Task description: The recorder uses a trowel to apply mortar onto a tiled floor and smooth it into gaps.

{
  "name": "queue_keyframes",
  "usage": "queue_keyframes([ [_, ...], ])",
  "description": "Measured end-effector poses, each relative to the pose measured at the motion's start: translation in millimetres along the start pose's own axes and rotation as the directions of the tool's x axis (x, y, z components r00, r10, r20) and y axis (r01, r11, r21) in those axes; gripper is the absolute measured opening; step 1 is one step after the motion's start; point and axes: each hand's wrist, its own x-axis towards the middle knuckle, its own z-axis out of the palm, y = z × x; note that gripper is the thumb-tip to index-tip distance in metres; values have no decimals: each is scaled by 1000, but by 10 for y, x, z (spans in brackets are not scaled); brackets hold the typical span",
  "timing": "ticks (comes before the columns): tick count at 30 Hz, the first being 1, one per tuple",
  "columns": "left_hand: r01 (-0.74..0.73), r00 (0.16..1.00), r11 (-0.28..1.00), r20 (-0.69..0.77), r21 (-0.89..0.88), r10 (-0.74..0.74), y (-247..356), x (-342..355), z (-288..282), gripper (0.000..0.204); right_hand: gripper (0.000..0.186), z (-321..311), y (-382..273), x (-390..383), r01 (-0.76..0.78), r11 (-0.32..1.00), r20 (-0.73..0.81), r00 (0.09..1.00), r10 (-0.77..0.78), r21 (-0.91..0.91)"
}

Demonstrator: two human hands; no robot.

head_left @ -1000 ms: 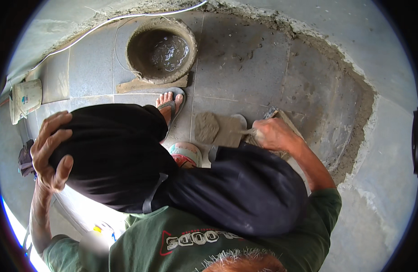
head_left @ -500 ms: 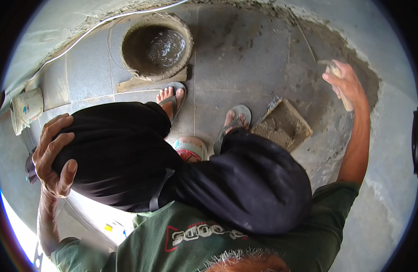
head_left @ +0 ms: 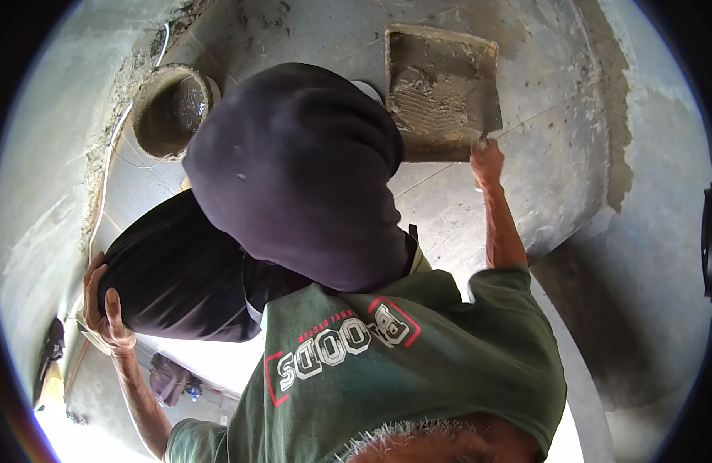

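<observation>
My right hand [head_left: 487, 163] is closed around the handle of a trowel [head_left: 482, 141]. Little of the tool shows, and its blade is hard to make out. It meets the near right corner of a square, mortar-caked tray [head_left: 442, 154]. Wet grey mortar [head_left: 433, 89] with ridged marks lies inside that tray. My left hand [head_left: 107, 309] rests on my left knee in black trousers, thumb spread from the fingers and nothing in it.
A mud-crusted bucket [head_left: 211, 96] with murky liquid stands at the far left. A white cable [head_left: 105, 174] runs along the left wall's foot. Rough mortar [head_left: 614, 147] lines the right wall's base. A dark cloth bundle [head_left: 169, 378] lies at lower left.
My view and body have turned to the right. My right hand has brought the trowel from the wall's base to the tray. My left hand stays on the knee.
</observation>
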Motion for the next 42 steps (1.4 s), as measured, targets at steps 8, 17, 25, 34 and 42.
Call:
queue_keyframes([
  [8, 10, 999, 999, -32, 49, -9, 202, 91, 33, 45, 24, 486, -484, 200, 419, 905, 20, 906, -422, 73],
  [17, 10, 1000, 1000, -22, -16, -10, 20, 50, 34, 45, 23, 94, -182, 534, 445, 894, -125, 885, -448, -53],
  [25, 46, 999, 998, -29, 32, -45, -4, -34, 5, 45, 27, 258, -327, 588, 543, 836, 271, 819, -506, -81],
  [34, 23, 1000, 1000, -21, -8, -23, -54, -24, 1, 45, 30, -405, 396, -242, 432, 884, -51, 893, -447, -181],
  [42, 21, 999, 999, -26, -39, -22, -45, -30, 12, 44, 32, -853, 540, 442, 612, 661, 555, 760, -338, -435],
])
